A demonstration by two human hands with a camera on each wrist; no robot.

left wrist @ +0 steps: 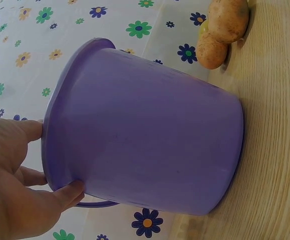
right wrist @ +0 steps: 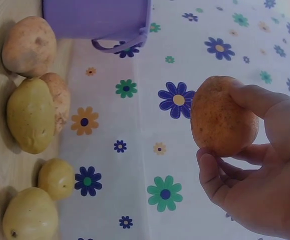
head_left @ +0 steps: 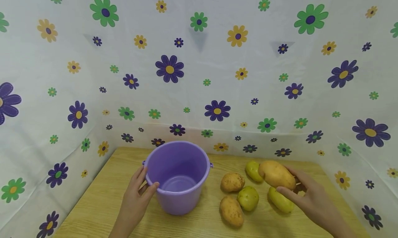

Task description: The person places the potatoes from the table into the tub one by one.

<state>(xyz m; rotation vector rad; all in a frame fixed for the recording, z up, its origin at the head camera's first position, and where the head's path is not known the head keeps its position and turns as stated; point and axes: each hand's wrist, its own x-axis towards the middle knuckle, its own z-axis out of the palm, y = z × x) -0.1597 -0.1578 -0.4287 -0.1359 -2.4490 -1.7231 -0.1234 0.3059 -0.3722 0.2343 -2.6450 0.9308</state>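
Note:
A purple bucket (head_left: 178, 200) stands upright on the table, its inside bare down to the bottom. My left hand (head_left: 136, 196) grips its rim at the near left, thumb and fingers at the edge; the left wrist view shows the same hand (left wrist: 24, 185) by the bucket wall (left wrist: 150, 125). On the right, my right hand (head_left: 311, 196) holds a brown potato (head_left: 276, 174) up between thumb and fingers. In the right wrist view this potato (right wrist: 222, 117) is raised well off the table. Beneath it in the head view lies a yellow-green oval fruit (head_left: 281, 200), partly covered.
Between bucket and right hand lie two brown potatoes (head_left: 232, 182) and two more yellow-green fruits (head_left: 248, 198). The light wooden table (head_left: 102, 200) meets a white flower-printed cloth (head_left: 192, 96) at the back and sides. The bucket's purple handle (right wrist: 117, 47) hangs at its far side.

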